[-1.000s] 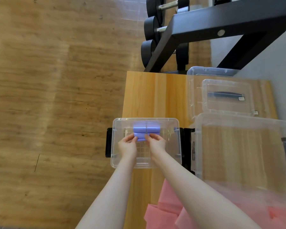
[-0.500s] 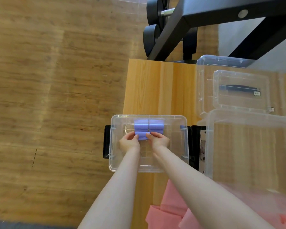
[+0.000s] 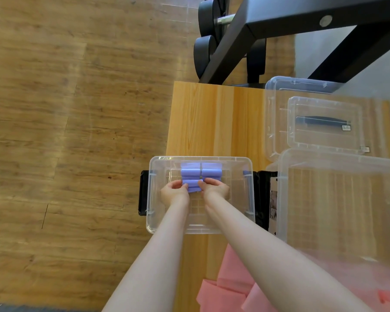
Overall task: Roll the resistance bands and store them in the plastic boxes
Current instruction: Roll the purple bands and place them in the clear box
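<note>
**Several rolls boxed, pink bands left to do**

Several purple rolls (image 3: 200, 174) already lay in the small box (image 3: 248, 163), packed side by side against its far wall; I made out about four, though the plastic blurred the edges. I had both hands down inside that box. My left hand (image 3: 175, 193) and right hand (image 3: 214, 189) each pinched an end of one more roll (image 3: 194, 189), fingers curled round it, holding it just against the near side of the packed ones. I judged this roll to be at the point of being seated, not yet let go.

The box sat on the bench (image 3: 212, 120), its black latches showing at both sides. To the right stood a larger box (image 3: 338, 199), and I could see no bands in it. Behind it lay two lids (image 3: 324, 122), stacked and off their boxes.

Near my lap lay pink bands (image 3: 230, 287), flat and unrolled. By my reckoning the purple lot was nearly stored, while the pink ones remained to be rolled and boxed, and the lids to be fitted if that was wanted.
</note>
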